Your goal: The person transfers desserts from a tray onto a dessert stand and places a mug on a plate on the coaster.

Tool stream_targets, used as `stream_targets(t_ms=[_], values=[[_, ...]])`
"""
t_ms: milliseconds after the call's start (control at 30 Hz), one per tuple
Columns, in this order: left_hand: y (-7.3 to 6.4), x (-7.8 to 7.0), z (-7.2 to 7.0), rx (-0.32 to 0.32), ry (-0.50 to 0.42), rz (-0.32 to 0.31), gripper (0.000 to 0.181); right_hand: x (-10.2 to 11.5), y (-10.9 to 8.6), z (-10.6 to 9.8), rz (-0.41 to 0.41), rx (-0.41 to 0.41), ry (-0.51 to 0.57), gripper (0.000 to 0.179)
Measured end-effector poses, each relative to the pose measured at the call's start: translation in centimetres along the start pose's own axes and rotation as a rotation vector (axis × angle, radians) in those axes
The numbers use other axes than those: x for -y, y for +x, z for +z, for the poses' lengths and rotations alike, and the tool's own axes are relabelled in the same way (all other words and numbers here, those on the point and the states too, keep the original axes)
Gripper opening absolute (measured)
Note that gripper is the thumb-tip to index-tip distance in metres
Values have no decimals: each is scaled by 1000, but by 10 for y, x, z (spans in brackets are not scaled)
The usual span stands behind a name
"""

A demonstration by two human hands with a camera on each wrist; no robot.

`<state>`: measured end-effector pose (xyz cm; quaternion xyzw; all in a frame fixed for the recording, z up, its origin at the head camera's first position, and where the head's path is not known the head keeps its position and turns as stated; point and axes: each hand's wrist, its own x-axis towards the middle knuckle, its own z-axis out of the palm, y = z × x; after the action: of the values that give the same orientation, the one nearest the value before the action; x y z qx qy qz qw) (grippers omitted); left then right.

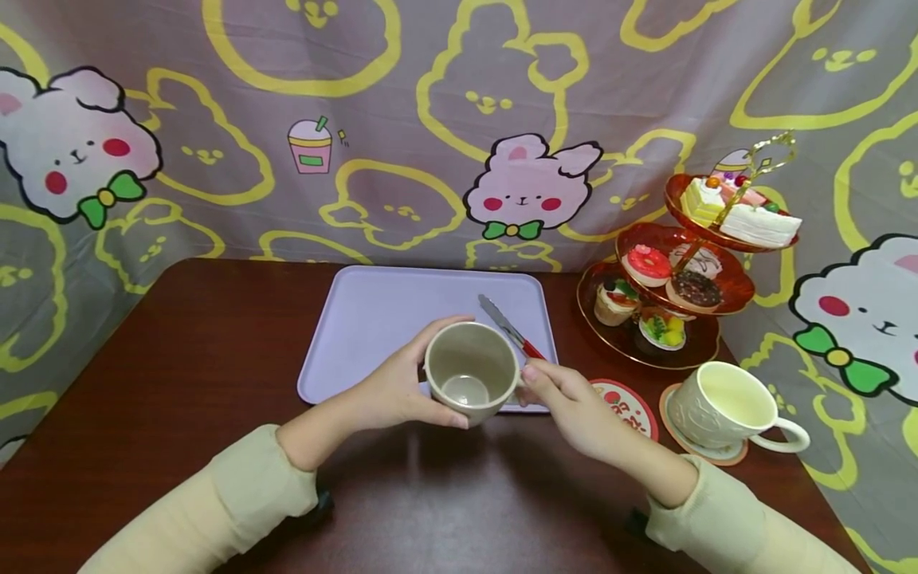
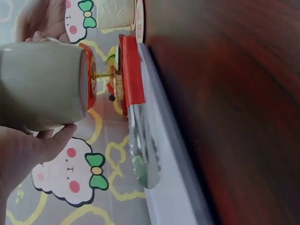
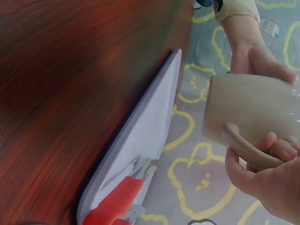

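Observation:
A greyish-beige mug [image 1: 469, 371] is held above the front edge of a lilac tray [image 1: 402, 319], its open top facing up toward the head camera. The inside shows no contents. My left hand [image 1: 402, 391] grips the mug's body from the left, thumb along the near side. On the other side, my right hand [image 1: 574, 406] has its fingers curled round the handle [image 3: 248, 150], as the right wrist view shows. Metal tongs [image 2: 140, 140] with red grips lie on the tray's right part, just beyond the mug.
At the back right stands a tiered stand [image 1: 724, 339] with cakes, donuts and tarts. A red-rimmed coaster [image 1: 631, 399] lies beside my right wrist. Farther right, a cream mug [image 1: 731, 406] sits on another coaster [image 1: 724, 456]. A patterned curtain [image 1: 402, 119] hangs behind the brown table [image 1: 179, 343].

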<state>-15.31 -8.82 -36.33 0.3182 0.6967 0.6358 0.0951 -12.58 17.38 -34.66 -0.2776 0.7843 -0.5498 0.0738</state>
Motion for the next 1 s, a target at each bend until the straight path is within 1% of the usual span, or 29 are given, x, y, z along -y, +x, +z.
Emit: stream_targets(t_ms=[100, 167, 300, 400, 567, 633, 700, 767, 900, 1000], values=[[0, -5, -4, 18, 23, 12, 104, 3, 0, -2, -22, 12, 54, 31], [0, -10, -10, 21, 31, 19, 101, 5, 0, -4, -42, 9, 89, 33], [-3, -18, -27, 1, 41, 43, 87, 7, -2, -14, -101, -4, 157, 39], [-7, -24, -40, -32, 67, 53, 75, 7, -5, -24, -139, -18, 166, 42], [-15, -32, -60, -114, 116, 27, 53, 8, -12, -41, -155, -54, 127, 41], [-18, -34, -67, -146, 127, 13, 48, 8, -16, -47, -159, -66, 128, 38], [-20, -35, -72, -178, 139, 19, 46, 7, -20, -53, -160, -89, 143, 37], [-23, -35, -77, -217, 151, 34, 43, 6, -26, -58, -152, -116, 157, 40], [-27, -32, -88, -317, 139, 100, 37, -1, -37, -68, -140, -169, 243, 44], [-31, -30, -96, -385, 141, 138, 32, -7, -44, -74, -152, -189, 299, 45]])
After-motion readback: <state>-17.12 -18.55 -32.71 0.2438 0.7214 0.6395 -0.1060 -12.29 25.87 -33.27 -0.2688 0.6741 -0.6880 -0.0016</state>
